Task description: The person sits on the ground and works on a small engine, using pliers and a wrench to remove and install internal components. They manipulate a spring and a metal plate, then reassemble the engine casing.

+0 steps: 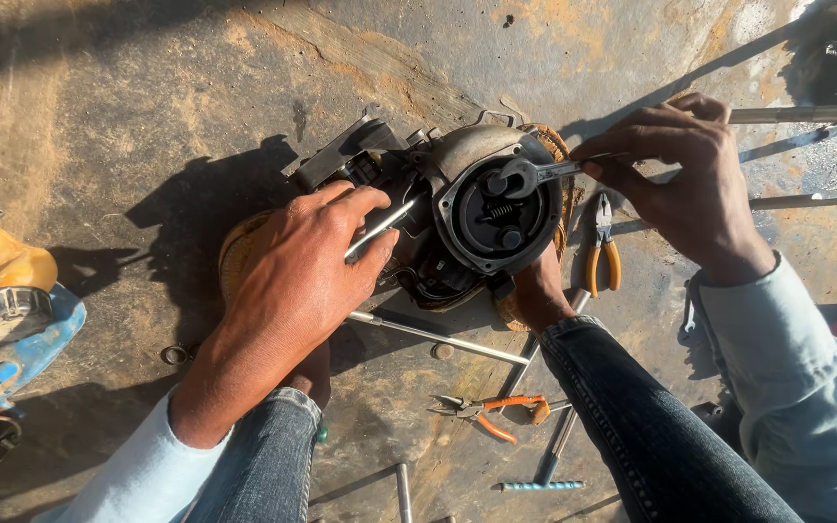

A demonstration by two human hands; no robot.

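Two hands work on a grimy metal motor housing (467, 208) that lies on the stained concrete floor (147, 116), wedged between the person's feet. Its round black face, with a coil spring at the centre, is turned up toward the camera; the body's long axis runs from upper left to lower right.

The right hand (680, 169) is pinched shut on a small wrench (535, 174), whose shaft lies roughly level, head pointing left onto a bolt at the face's upper edge.

The left hand (293, 281) is closed around a thin silvery rod (380, 228), slanting up to the right into the housing; its lower end is hidden in the fist.

Orange-handled pliers (603, 247) lie just right of the housing, partly shadowed.
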